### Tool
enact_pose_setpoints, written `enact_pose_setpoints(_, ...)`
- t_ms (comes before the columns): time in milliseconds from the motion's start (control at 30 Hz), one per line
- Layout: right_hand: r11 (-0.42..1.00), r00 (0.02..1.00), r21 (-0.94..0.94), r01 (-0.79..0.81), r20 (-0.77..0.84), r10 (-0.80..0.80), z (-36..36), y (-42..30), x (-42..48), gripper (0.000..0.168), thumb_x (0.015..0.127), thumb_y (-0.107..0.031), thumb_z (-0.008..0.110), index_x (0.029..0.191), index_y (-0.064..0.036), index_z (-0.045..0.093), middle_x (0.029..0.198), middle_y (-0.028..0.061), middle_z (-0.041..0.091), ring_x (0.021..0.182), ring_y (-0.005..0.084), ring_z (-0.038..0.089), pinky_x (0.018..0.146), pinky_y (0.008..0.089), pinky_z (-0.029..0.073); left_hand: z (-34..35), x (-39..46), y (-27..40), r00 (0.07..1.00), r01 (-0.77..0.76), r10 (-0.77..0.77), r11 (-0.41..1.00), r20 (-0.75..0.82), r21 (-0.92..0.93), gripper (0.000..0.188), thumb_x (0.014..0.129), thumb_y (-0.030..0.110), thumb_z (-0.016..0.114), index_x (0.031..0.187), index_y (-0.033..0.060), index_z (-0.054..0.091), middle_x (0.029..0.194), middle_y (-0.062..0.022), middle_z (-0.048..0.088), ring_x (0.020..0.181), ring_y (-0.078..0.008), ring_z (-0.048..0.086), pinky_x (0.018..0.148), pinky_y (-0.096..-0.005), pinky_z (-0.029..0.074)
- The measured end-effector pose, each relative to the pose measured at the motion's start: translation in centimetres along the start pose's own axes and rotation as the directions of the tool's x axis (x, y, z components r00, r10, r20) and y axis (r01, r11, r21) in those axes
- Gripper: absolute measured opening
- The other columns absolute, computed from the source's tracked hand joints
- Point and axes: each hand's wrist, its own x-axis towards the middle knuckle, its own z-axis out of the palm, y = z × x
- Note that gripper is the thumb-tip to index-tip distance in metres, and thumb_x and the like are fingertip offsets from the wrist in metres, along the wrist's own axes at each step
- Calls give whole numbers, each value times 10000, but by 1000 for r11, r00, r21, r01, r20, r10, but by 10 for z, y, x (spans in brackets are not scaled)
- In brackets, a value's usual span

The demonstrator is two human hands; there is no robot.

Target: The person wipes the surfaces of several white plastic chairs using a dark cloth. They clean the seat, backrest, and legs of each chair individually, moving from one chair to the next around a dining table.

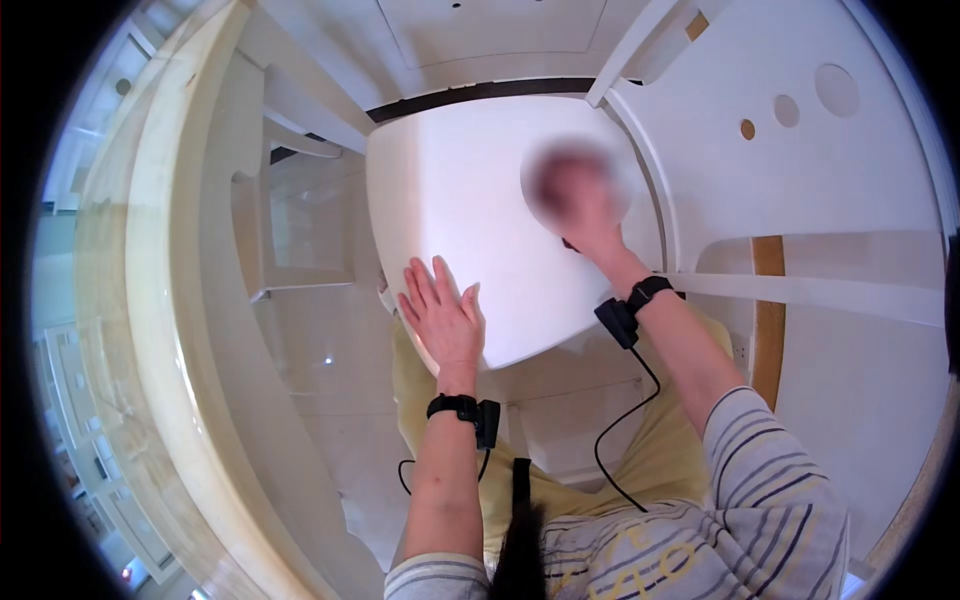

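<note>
A white chair seat (480, 187) with rounded corners lies before me. My left hand (448, 322) rests palm down near its front left edge, fingers spread and holding nothing. Toward the right side of the seat, my right hand (596, 217) is on a dark reddish thing (556, 184), possibly a cloth. A round blur covers that thing and most of my fingers, so its shape and kind cannot be made out. A small dark edge shows beside the heel of that hand.
A glossy cream tabletop edge (161, 300) curves along the left. The white chair backrest (795, 172), with round holes, stands at the right. Black wrist devices (616, 322) with cables are strapped on both my wrists. Pale floor tiles (330, 390) show below.
</note>
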Motion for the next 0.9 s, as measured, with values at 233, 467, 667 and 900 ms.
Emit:
enact_pose_setpoints(233,964,964,-56,-259,-81,254,15,28,20,252,758,-146,708,1003,-92,679,1019,117,644,997,322,589,902,479,452,-4,6,10,1000,-28,28,999,-4,-32,658,961,378,563,1528,113,362,1610,-164,287,1486,-351,259,1207,-544,171)
enact_pose_setpoints(467,993,977,45,107,182,-114,-5,-43,16,281,764,-194,725,1033,-112,706,1117,101,673,1065,309,601,951,458,463,-1,0,-2,1000,8,-8,1000,22,6,694,962,417,570,1542,114,338,1620,-172,260,1498,-350,231,1199,-563,172)
enact_pose_setpoints(667,975,974,-6,-221,47,221,9,19,42,263,793,-200,727,1039,-111,707,1079,110,673,1056,321,598,947,460,466,-7,8,9,999,-32,32,999,0,-18,661,967,401,548,1532,118,356,1605,-174,297,1489,-347,257,1208,-544,164)
enact_pose_setpoints(900,999,928,-31,-36,369,45,14,-38,20,729,725,-246,780,1411,-261,533,1540,141,403,1445,368,336,1138,579,295,-2,3,1,1000,-3,3,1000,10,8,647,976,421,525,1521,105,372,1598,-186,306,1482,-362,268,1198,-560,172)
